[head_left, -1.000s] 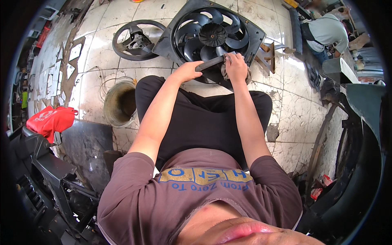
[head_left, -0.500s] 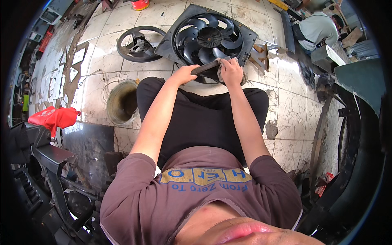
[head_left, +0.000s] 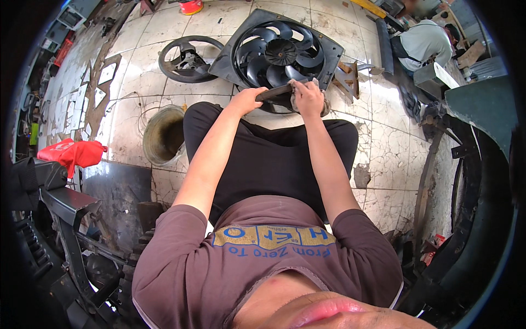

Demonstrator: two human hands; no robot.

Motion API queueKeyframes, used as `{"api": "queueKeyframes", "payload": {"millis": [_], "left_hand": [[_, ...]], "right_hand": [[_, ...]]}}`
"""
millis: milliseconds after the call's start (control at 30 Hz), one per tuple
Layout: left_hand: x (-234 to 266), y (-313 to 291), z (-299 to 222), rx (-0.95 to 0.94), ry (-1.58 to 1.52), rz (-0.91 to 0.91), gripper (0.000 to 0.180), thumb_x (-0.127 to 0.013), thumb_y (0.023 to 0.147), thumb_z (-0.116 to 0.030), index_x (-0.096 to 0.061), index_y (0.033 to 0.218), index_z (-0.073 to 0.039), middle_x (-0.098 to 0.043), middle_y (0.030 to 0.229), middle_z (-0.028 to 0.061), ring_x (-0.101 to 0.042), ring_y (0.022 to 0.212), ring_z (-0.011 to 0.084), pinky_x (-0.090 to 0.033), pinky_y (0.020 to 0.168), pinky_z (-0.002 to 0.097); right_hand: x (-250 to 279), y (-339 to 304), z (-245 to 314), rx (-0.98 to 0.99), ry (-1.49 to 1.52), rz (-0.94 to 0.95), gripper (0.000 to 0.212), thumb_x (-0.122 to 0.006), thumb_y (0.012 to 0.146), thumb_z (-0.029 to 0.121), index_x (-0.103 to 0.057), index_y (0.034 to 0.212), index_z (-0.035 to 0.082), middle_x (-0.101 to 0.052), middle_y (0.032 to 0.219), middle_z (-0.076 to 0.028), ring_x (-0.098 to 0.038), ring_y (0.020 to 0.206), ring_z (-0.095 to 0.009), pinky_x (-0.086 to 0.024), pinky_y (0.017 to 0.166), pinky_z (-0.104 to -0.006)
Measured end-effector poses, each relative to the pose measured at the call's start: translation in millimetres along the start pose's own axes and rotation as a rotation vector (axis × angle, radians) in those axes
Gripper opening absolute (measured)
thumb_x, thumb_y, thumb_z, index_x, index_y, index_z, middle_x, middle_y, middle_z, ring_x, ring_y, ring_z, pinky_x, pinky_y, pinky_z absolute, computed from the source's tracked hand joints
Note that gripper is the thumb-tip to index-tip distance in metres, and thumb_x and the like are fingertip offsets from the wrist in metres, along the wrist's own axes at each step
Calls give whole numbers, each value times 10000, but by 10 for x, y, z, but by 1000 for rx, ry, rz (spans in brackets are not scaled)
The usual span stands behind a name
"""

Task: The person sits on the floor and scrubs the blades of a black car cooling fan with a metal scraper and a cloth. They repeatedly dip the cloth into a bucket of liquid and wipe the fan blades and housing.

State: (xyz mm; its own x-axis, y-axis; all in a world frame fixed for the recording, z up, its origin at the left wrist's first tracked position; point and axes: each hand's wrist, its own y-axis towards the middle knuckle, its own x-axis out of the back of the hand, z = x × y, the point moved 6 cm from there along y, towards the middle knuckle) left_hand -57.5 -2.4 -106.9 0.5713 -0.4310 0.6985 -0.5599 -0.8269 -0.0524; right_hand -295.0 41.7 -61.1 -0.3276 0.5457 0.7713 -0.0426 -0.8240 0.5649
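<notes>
Bar (head_left: 274,91), dark and flat, spans both hands above the lap: left hand (head_left: 246,100) grips its end, right hand (head_left: 308,97) presses a rag (head_left: 323,104). Wipe steadily, away from the fan (head_left: 279,52) beyond.

Bare tile left of the knees — bucket (head_left: 163,135) and fan shroud (head_left: 276,52) crowd ahead.

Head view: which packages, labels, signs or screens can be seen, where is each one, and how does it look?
Red bag: on the floor at the left, crumpled, red with pale print.
Small red and white package: on the floor at the lower right, partly hidden.
Shirt print: across the chest of the brown shirt, yellow band with blue letters.
No screens or signs can be told.
</notes>
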Motion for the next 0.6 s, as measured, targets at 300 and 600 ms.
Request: {"api": "queueKeyframes", "payload": {"millis": [300, 600], "left_hand": [[137, -69, -376, -62, 437, -94, 620, -807, 904, -242, -605, 1490, -240, -693, 1136, 78, -708, 1102, 302, -552, 921, 453], [152, -70, -427, -83, 425, -213, 511, -831, 893, -291, -673, 1366, -180, -685, 1111, 56, -703, 1085, 274, -536, 894, 436]], "right_hand": [[-59, -93, -757, -248, 79, -120, 237, -781, 904, 229, -812, 1139, 247, -716, 1023, -14, -733, 938, -285, -575, 774, -478], [47, -41, 306, 211, 68, 48, 267, -810, 865, 216, -787, 1125, 273, -626, 939, 38, -672, 916, -189, -472, 758, -395]]}}
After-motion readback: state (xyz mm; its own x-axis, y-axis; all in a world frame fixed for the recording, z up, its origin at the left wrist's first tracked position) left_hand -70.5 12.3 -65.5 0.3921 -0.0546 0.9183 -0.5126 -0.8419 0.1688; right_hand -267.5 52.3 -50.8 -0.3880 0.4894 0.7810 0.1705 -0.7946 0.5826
